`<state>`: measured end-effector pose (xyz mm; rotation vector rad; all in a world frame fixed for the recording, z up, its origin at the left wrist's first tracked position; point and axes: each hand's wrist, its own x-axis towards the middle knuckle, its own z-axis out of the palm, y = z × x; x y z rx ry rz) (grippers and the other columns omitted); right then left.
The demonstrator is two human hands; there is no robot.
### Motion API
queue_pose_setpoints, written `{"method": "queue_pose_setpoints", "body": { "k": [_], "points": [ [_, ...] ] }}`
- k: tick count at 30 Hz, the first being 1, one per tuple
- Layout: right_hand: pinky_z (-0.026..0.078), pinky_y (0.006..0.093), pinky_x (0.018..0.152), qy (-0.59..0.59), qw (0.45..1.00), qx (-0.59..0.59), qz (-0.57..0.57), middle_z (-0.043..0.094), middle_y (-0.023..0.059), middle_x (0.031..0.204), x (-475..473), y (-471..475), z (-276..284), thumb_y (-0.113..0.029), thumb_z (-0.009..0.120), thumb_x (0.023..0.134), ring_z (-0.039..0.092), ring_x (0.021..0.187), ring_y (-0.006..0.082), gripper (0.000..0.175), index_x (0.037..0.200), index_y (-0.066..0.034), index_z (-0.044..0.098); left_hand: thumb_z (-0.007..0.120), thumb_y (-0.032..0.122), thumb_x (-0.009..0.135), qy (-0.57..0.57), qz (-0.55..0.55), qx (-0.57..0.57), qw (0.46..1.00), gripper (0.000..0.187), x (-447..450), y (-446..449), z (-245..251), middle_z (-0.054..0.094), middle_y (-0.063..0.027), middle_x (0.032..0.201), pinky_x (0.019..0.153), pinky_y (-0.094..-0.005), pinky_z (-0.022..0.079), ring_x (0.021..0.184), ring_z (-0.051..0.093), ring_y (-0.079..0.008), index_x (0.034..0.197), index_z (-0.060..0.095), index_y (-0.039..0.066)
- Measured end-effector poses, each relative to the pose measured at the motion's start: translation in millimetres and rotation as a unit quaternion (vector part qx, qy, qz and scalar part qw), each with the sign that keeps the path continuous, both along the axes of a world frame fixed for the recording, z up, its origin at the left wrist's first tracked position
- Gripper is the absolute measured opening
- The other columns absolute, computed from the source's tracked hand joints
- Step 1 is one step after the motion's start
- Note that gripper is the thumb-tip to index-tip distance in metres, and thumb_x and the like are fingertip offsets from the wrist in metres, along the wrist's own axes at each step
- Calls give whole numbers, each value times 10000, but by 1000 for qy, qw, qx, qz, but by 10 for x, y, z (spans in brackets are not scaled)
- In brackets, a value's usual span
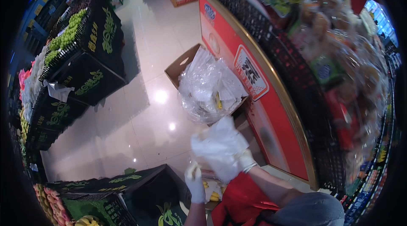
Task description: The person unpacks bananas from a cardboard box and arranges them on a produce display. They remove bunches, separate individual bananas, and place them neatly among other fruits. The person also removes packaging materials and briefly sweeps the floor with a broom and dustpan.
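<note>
My right hand [246, 160], in a white glove, grips a blurred white plastic or foam sheet [219, 146] that spreads out to its left. Near the sheet's lower left, my left hand [194, 180], also gloved, is raised with its fingertips close together; whether it pinches anything is unclear. Beneath the hands lie yellow bananas [215, 195] with white wrapping in a box, partly hidden by the sheet and a red apron [244, 200]. Farther ahead, a cardboard box [181, 62] on the floor is heaped with clear plastic film and white wrapping [206, 82], where a bit of yellow banana shows.
A red display stand [273, 124] with packaged goods [349, 67] runs along the right. On the left stands a black-draped produce stand [95, 60] with green grapes [68, 31]. Another dark-draped stand [152, 191] is at lower left, beside bananas [87, 221]. Shiny floor tiles [152, 124] lie between them.
</note>
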<state>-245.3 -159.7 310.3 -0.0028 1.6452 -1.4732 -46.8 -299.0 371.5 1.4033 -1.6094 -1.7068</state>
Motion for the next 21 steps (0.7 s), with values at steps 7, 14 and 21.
{"method": "queue_pose_setpoints", "body": {
  "k": [7,14,21],
  "points": [
    [478,299,554,235,941,4,-245,634,30,810,-1772,-454,-456,-133,588,933,594,676,107,188,939,26,688,726,266,872,-155,305,175,923,794,-2112,-1289,-993,377,-194,1463,1062,-405,376,1326,404,-291,1486,296,4],
    [498,319,889,-48,952,-237,-189,583,34,1198,-1979,-1942,-901,-176,556,962,589,1050,162,316,1242,-30,571,467,89,983,77,238,137,958,419,-2364,-1362,-963,588,-48,1174,728,-246,492,874,550,-92,1399,463,35],
    [461,390,928,519,624,230,537,660,84,1141,-1981,-2936,-1786,-148,528,897,593,1054,291,244,1092,-122,673,482,96,989,94,215,55,970,376,-2165,-1236,-499,580,-86,1215,796,-279,497,900,565,-107,1355,497,11]
  ]
}}
